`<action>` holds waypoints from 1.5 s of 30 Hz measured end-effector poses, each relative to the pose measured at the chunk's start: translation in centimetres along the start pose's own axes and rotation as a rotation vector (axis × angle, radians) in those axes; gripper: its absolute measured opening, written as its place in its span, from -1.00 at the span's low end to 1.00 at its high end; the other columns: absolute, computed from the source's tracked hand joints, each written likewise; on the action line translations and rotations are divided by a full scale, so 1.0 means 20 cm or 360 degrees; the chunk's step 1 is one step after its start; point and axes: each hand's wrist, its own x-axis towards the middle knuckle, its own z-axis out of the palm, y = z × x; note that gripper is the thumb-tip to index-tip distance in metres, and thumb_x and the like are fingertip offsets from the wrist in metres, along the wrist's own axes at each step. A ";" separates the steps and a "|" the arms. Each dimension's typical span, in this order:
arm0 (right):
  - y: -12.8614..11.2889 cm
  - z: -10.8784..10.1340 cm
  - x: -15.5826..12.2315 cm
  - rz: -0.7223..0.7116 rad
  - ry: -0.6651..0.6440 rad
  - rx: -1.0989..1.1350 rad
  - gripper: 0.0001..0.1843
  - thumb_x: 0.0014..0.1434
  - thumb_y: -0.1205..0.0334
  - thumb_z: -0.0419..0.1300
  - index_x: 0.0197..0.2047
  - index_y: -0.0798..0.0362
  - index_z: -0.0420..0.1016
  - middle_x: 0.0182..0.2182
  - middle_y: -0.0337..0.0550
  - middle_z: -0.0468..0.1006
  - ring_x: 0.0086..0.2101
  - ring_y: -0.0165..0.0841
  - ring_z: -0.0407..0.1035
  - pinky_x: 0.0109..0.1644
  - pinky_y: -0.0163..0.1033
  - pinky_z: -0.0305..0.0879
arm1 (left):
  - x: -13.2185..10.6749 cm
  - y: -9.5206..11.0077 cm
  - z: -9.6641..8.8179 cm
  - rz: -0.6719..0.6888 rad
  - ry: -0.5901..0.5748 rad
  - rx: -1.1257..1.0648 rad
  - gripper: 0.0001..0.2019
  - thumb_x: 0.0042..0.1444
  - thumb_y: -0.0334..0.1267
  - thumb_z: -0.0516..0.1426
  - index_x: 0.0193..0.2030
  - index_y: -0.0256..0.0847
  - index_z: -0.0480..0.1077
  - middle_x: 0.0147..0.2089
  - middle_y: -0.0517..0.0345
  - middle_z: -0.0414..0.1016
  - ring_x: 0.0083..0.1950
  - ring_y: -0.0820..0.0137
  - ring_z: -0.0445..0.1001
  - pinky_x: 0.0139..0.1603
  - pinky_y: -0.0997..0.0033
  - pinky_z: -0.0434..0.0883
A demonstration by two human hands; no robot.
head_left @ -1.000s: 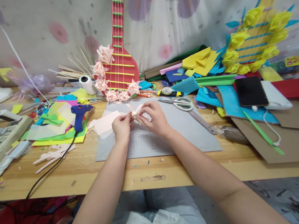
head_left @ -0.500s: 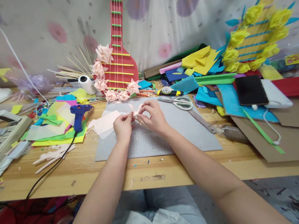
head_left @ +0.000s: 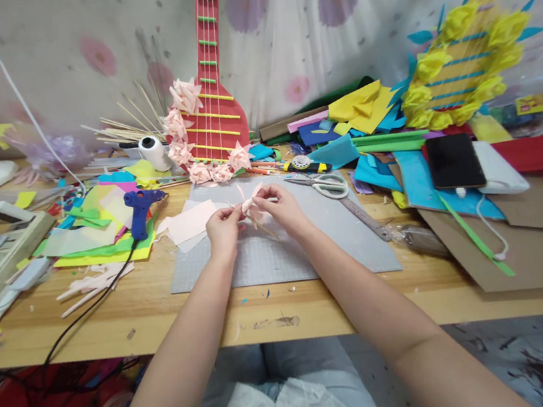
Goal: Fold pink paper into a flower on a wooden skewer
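Between my hands, over the grey cutting mat (head_left: pixel 279 256), is a small pale pink paper flower (head_left: pixel 248 203) with pointed petals and a thin stick hanging below it. My left hand (head_left: pixel 224 227) pinches it low on its left side. On the right side, my right hand (head_left: pixel 279 206) has thumb and fingers closed on a petal. Pink paper pieces (head_left: pixel 191 223) lie on the mat's left part. Behind stands a red cardboard guitar-like instrument (head_left: pixel 217 120) with pink paper flowers along its left and lower edge.
A blue glue gun (head_left: pixel 139 212) rests on coloured sheets at left, its black cord running toward me. Scissors (head_left: pixel 327 185) and a metal ruler (head_left: pixel 364 217) lie at right. Further right are a black phone (head_left: pixel 455 162), cardboard (head_left: pixel 506 258) and a yellow-flowered instrument (head_left: pixel 461 79).
My right hand has turned slightly and its fingers have drawn together on the flower. More of the flower and its stick now shows. The view has shifted a little.
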 end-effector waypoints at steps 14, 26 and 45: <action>-0.06 0.07 -0.15 -0.0179 -0.0157 -0.1242 -0.82 0.14 0.11 0.01 -0.34 0.04 0.28 -0.38 -0.18 0.41 -0.39 -0.40 0.25 -0.36 -0.32 0.06 | 0.02 0.03 -0.02 -0.0014 0.0269 -0.0285 -0.70 -0.28 -0.10 0.23 -0.53 -0.31 0.31 -0.53 0.16 0.39 -0.47 0.48 0.41 -0.63 0.60 0.21; -0.05 0.07 -0.14 -0.0074 -0.0276 -0.1300 -0.76 0.20 0.12 -0.07 -0.29 0.09 0.31 -0.35 -0.07 0.46 -0.37 -0.35 0.31 -0.36 -0.31 0.03 | 0.10 0.04 -0.12 0.0212 0.0064 0.0480 -0.66 -0.18 0.01 0.14 -0.51 -0.29 0.39 -0.54 0.13 0.40 -0.54 0.51 0.30 -0.54 0.51 0.19; 0.05 0.07 -0.08 0.0293 -0.0364 -0.0992 -0.69 0.19 0.10 -0.09 -0.37 0.07 0.37 -0.39 -0.10 0.49 -0.41 -0.38 0.30 -0.43 -0.34 -0.01 | 0.11 -0.02 -0.16 0.0674 -0.0091 0.0899 -0.78 -0.24 -0.23 0.20 -0.44 -0.20 0.26 -0.46 0.28 0.34 -0.46 0.51 0.28 -0.41 0.52 0.19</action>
